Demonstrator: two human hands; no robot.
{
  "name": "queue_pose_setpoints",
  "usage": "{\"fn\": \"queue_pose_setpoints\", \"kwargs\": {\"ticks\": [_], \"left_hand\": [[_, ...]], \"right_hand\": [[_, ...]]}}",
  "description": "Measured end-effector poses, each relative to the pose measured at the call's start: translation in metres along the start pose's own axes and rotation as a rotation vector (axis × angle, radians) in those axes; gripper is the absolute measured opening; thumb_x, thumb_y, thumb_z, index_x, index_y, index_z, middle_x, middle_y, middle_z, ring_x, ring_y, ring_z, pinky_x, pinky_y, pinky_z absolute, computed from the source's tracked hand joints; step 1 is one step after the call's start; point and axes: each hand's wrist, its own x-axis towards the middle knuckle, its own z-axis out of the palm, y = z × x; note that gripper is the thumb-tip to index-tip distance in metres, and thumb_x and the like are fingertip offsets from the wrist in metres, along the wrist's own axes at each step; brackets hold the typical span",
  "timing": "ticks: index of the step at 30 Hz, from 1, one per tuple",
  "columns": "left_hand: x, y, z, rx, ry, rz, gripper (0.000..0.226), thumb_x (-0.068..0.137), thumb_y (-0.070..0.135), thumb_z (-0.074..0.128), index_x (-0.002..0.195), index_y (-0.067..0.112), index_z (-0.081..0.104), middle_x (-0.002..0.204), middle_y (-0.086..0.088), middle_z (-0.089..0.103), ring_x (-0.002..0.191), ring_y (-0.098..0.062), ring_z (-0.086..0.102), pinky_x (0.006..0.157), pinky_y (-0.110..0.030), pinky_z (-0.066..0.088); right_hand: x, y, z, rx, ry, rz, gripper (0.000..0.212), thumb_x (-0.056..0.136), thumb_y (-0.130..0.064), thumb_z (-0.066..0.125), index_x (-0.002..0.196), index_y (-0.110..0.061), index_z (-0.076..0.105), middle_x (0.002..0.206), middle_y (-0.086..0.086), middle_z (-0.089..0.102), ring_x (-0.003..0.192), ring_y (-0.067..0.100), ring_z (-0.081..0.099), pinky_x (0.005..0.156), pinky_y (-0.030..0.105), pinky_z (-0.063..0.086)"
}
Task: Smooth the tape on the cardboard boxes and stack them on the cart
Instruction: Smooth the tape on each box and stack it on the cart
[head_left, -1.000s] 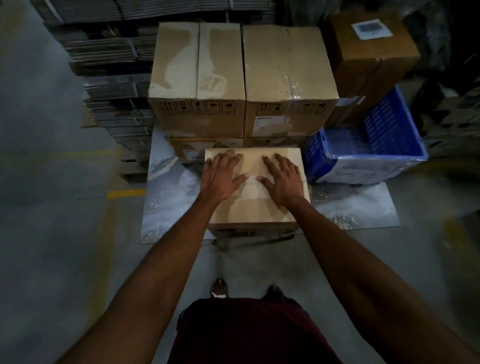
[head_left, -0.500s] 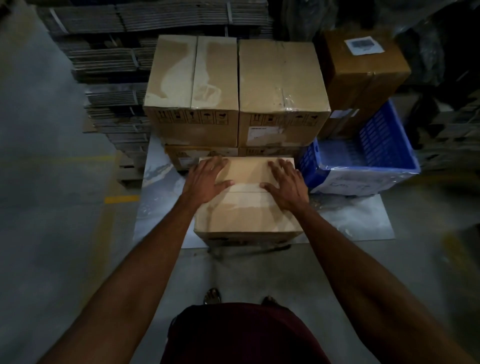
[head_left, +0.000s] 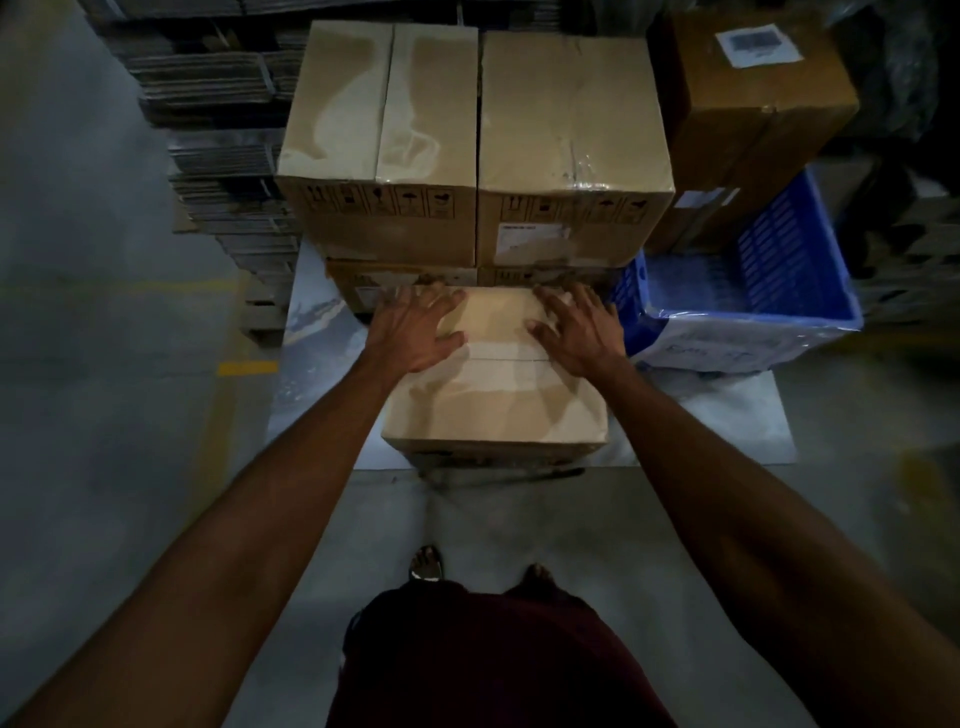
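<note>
A small taped cardboard box (head_left: 493, 405) sits at the front edge of the flat cart deck (head_left: 727, 415), which has a marbled grey surface. My left hand (head_left: 415, 330) lies flat on the far left part of its top, fingers spread. My right hand (head_left: 579, 332) lies flat on the far right part, also with fingers spread. The tape seam runs across the lid between my hands. Behind it stand two large taped boxes, the left one (head_left: 379, 140) and the right one (head_left: 571, 145), stacked on lower boxes.
A blue plastic crate (head_left: 779, 291) stands on the deck at the right. A darker brown box (head_left: 753, 104) with a white label is behind it. Piles of flattened cardboard (head_left: 223, 156) fill the back left. Bare concrete floor lies at the left and around my feet.
Both hands have slid along the lid away from me and spread outward toward the far corners. The box has stayed where it was.
</note>
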Motion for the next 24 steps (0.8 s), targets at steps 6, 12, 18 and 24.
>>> {"fn": "queue_pose_setpoints", "kwargs": {"ticks": [6,12,18,24], "left_hand": [[0.008,0.027,-0.008,-0.043,-0.004,-0.051,0.075,0.088,0.074,0.044,0.154,0.044,0.027,0.159,-0.006,0.029,0.146,-0.033,0.021,0.116,-0.06,0.018],[0.006,0.033,0.001,-0.059,-0.007,-0.086,0.077,0.088,0.076,0.042,0.155,0.048,0.018,0.161,-0.007,0.022,0.149,-0.034,0.015,0.115,-0.063,0.02],[-0.013,0.036,0.004,-0.127,-0.022,-0.092,0.072,0.095,0.068,0.038,0.158,0.04,0.016,0.168,-0.005,0.007,0.154,-0.031,0.002,0.12,-0.062,0.007],[-0.104,0.059,0.021,-0.197,0.117,-0.211,0.068,0.093,0.063,0.049,0.154,0.039,0.032,0.168,-0.005,0.001,0.153,-0.034,-0.003,0.119,-0.059,0.001]], "right_hand": [[0.006,-0.019,0.01,0.031,0.017,0.0,0.065,0.099,-0.062,0.039,0.157,-0.034,0.028,0.163,0.003,0.03,0.151,0.033,0.021,0.121,0.061,0.016],[0.002,-0.017,0.015,0.038,-0.009,0.036,0.065,0.101,-0.065,0.033,0.159,-0.041,0.015,0.168,-0.002,0.017,0.156,0.029,0.008,0.121,0.066,0.009],[-0.019,-0.025,0.007,0.053,-0.046,0.04,0.068,0.102,-0.063,0.034,0.161,-0.038,0.013,0.171,0.001,0.006,0.157,0.028,-0.004,0.123,0.063,0.002],[-0.106,-0.05,0.035,0.077,0.03,0.092,0.069,0.095,-0.072,0.04,0.157,-0.047,0.025,0.171,0.001,0.008,0.155,0.037,-0.008,0.121,0.065,0.002]]}}
